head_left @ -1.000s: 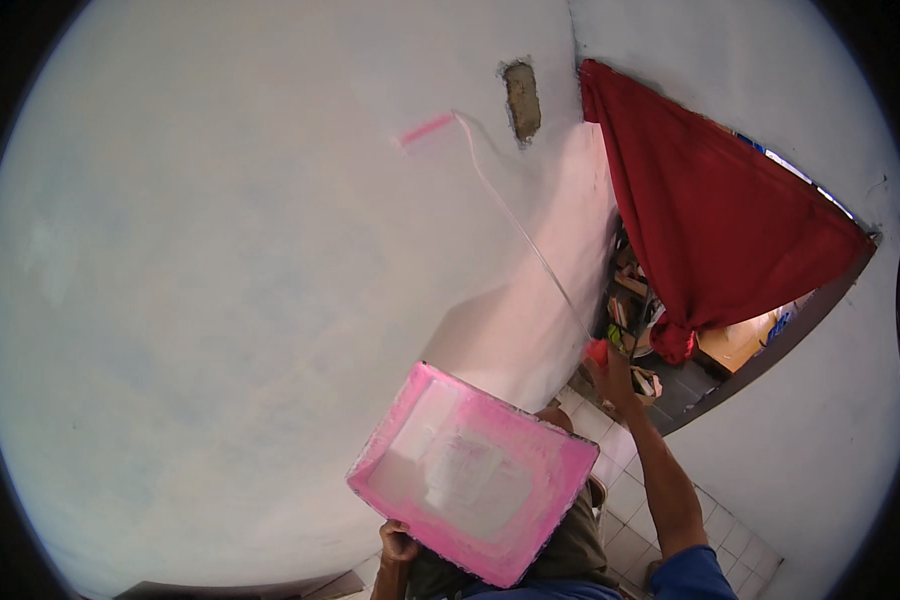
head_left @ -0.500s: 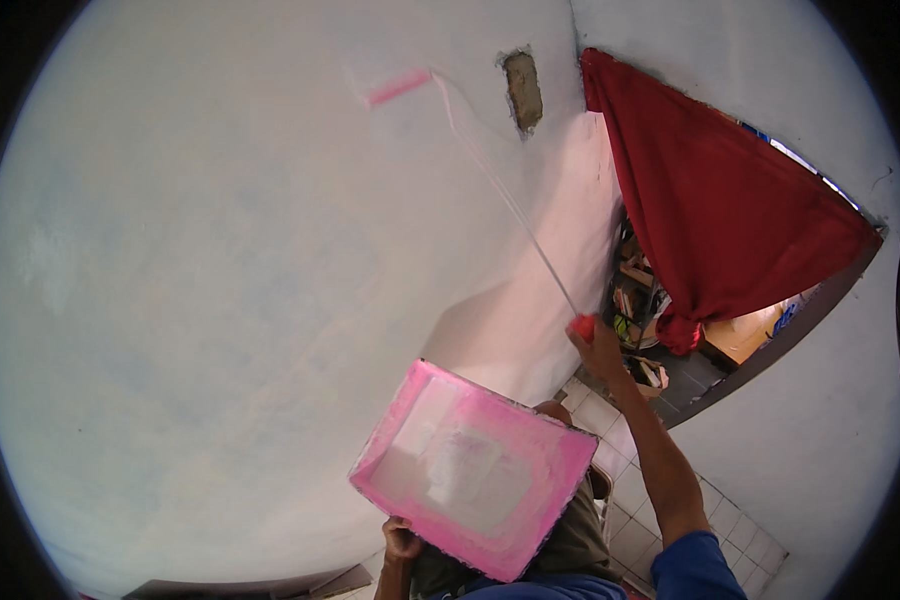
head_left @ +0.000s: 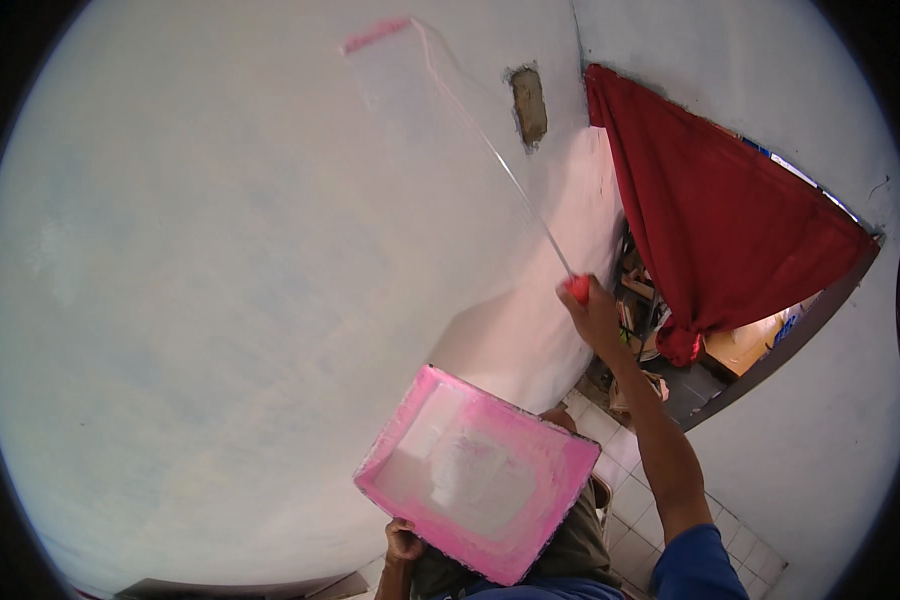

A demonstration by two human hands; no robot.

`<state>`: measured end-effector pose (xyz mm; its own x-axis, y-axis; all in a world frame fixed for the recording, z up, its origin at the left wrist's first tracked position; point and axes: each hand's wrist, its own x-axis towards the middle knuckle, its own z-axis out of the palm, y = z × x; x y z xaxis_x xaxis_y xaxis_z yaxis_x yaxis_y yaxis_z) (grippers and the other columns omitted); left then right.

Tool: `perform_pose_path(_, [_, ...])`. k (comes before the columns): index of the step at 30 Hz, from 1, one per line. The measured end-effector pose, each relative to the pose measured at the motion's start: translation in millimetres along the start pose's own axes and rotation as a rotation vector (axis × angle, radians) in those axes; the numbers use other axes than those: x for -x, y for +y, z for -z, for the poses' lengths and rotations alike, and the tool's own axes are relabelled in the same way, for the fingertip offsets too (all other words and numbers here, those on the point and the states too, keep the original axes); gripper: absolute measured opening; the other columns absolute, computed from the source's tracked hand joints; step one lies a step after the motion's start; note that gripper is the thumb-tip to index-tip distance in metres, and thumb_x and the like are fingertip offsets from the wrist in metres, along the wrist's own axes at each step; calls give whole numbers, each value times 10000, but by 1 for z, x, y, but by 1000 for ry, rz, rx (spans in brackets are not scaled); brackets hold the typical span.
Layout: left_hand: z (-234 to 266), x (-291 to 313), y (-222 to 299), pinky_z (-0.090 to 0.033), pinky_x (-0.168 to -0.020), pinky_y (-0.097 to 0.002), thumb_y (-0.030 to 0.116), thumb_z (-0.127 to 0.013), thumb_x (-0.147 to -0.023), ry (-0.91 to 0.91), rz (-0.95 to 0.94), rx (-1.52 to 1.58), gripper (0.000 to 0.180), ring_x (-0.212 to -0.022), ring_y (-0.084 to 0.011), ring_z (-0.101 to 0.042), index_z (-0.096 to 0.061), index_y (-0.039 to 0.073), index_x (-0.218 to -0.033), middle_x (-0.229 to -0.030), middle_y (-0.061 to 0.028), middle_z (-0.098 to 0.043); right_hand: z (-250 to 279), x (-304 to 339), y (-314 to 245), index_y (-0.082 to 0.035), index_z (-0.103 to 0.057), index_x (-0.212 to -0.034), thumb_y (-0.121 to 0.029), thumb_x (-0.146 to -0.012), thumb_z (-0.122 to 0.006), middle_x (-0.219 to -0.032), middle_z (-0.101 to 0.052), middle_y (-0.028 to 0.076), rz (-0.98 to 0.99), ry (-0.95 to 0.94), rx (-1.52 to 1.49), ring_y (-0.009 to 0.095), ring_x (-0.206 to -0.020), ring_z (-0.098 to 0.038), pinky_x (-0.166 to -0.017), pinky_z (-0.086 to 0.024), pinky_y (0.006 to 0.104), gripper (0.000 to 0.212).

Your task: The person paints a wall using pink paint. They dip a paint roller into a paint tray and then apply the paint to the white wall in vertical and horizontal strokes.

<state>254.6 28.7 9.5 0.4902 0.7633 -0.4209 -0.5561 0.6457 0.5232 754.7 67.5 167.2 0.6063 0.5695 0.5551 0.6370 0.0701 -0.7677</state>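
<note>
My right hand [head_left: 594,309] is wrapped round the red handle of a long paint roller [head_left: 506,163], my arm stretched up and forward. The roller's pink sleeve [head_left: 378,36] lies against the pale wall [head_left: 220,280], high up, with a faint damp-looking strip below it. In my left hand [head_left: 404,540] is a pink paint tray [head_left: 540,500], gripped by its near left edge and held in front of my body. Whitish paint [head_left: 470,475] covers the middle of the tray. Most of my left fingers are hidden beneath it.
A rough rectangular hole [head_left: 529,106] is cut in the wall right of the roller. Further right, a knotted red curtain [head_left: 730,210] hangs across a doorway, with shelves and a wooden surface [head_left: 745,345] behind it. White floor tiles [head_left: 630,500] show at lower right.
My right hand has pushed the roller higher up the wall and slightly left. The tray in my left hand has stayed almost where it was.
</note>
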Motion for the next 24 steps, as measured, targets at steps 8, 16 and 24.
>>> perform_pose_path(8, [-2,-2,-1,-496,-753,-381,72,-538,-595,-116,60,45,409,-801,-249,-592,-557,23,-1000,-884,-79,-612,-3,-6,-6,26,-516,-866,-329,-826,-638,-703,-611,230,-30,-57,19,395,-699,-625,-602,-489,421,377])
perform_pose_path(16, [-58,10,-3,-457,-511,-270,52,-539,-579,124,-12,-32,448,-552,-159,-524,-519,-4,-1024,-787,-56,-587,10,135,81,19,-530,-897,-374,-793,-652,-775,-608,240,-267,-272,201,403,-763,-605,-656,-466,449,424])
perform_pose_path(24, [21,0,0,-459,-867,-421,69,-534,-586,-140,31,43,453,-903,-270,-575,-554,25,-1036,-943,-83,-612,18,150,71,-1,-561,-836,-336,-786,-665,-752,-601,177,-317,-211,109,334,-699,-595,-620,-460,395,354])
